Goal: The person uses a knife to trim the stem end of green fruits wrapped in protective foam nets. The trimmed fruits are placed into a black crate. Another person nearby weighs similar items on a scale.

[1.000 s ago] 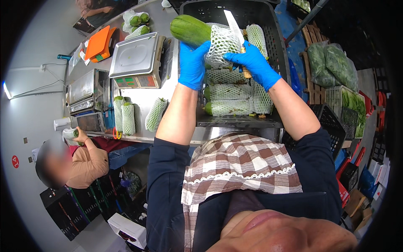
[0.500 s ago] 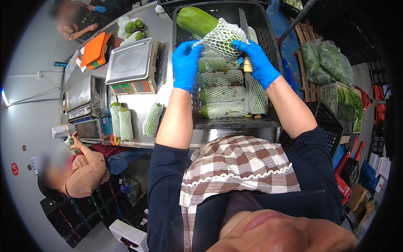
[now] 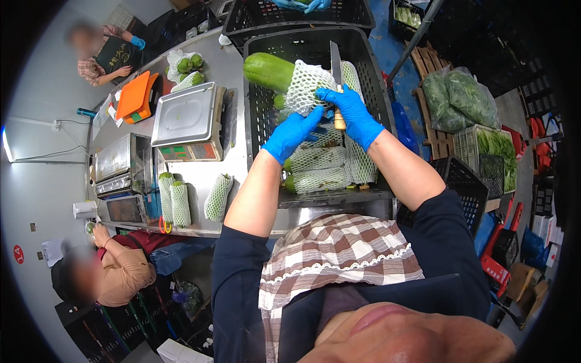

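A long green gourd (image 3: pixel 266 69) lies tilted over the black crate (image 3: pixel 257 48), its right end inside a white foam net sleeve (image 3: pixel 305 85). My gloved right hand (image 3: pixel 357 118) is closed round a wooden-handled knife (image 3: pixel 336 63), blade upright, with its thumb pressed on the sleeve. My gloved left hand (image 3: pixel 290 136) is just below the sleeved end, thumb at the mesh, fingers apart and slightly curled. More sleeved gourds (image 3: pixel 318 178) lie in the crate beneath, some partly hidden by my hands.
Left on the steel table (image 3: pixel 230 151) stand a scale (image 3: pixel 184 115), an orange tray (image 3: pixel 133 97) and sleeved gourds (image 3: pixel 181 206). Co-workers (image 3: pixel 112 63) work upper left and lower left (image 3: pixel 127 275). Another crate (image 3: pixel 296 24) adjoins mine; bagged greens (image 3: pixel 460 100) sit right on a pallet.
My left hand has moved from beside the sleeve to below it. The gourd, knife and right hand sit lower in view, as does the whole scene. The upper-left co-worker shows more fully.
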`<state>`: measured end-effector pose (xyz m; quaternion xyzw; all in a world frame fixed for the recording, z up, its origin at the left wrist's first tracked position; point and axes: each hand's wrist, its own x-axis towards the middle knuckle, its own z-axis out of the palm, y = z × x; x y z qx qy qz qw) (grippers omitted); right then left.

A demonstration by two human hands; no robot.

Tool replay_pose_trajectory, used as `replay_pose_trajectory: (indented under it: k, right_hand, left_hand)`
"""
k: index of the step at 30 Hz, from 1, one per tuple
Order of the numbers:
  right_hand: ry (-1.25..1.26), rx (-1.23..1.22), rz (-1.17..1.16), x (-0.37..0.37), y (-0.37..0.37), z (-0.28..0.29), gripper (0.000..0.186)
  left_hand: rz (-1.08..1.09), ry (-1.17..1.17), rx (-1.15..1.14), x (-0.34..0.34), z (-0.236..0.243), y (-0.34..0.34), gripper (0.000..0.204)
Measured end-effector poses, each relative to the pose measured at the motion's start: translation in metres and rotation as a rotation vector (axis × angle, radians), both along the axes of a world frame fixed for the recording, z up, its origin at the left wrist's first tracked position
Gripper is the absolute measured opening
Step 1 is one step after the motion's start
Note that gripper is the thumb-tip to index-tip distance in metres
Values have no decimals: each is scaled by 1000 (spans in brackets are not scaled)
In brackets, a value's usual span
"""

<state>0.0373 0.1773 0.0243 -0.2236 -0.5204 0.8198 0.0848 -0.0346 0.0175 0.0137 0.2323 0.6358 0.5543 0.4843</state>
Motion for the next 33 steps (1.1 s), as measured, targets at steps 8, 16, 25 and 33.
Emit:
replay_pose_trajectory:
  k: [8, 16, 25, 33]
  right_hand:
    - [-15, 145, 23, -1, -4, 1, 50]
    - [-82, 300, 190, -2, -14, 9, 55]
    - [35, 393, 263, -3, -11, 1, 55]
    - [214, 383, 278, 2, -9, 8, 57]
  left_hand:
    - [562, -250, 492, -5, -15, 5, 56]
    - [684, -201, 867, -40, -11, -15, 47]
    - [933, -118, 878, -51, -24, -16, 40]
    - [690, -500, 784, -41, -35, -10, 40]
